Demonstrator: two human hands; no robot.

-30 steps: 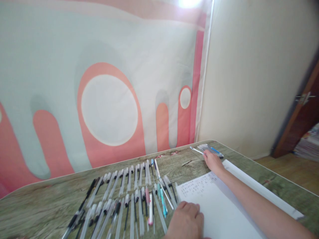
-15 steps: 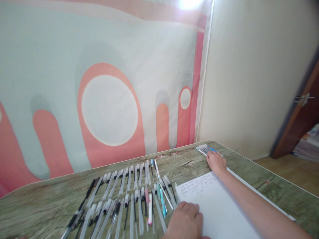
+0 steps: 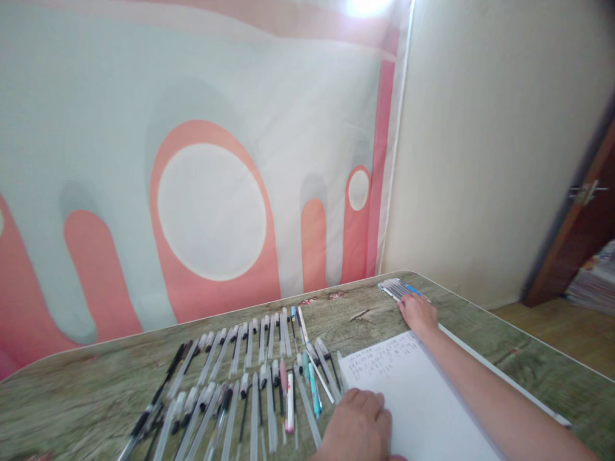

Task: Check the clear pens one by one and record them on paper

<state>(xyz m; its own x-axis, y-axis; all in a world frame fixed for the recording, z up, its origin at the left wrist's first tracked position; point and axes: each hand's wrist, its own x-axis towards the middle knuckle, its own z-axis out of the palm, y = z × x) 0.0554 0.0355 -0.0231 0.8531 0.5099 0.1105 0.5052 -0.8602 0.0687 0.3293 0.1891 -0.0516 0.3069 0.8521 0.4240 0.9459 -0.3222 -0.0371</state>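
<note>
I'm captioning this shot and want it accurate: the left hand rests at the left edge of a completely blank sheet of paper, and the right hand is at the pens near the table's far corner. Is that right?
Not quite: the paper isn't blank. The head view shows handwriting across its upper part. The rest stands.

table [image 3: 57, 397]: wood-grain top, grey-green to brown, pale edge. left of left hand [image 3: 359, 422]: two rows of pens, mostly translucent barrels, far row [image 3: 236, 355] beyond near row [image 3: 254, 410]; turquoise pen [image 3: 314, 390] and pink-and-white pen [image 3: 289, 403] near that hand. right of left hand: white paper [image 3: 418, 397], handwriting at far end. at right hand [image 3: 418, 312] fingertips: cluster of slim sticks [image 3: 393, 287], type indistinct, blue one included.
</note>
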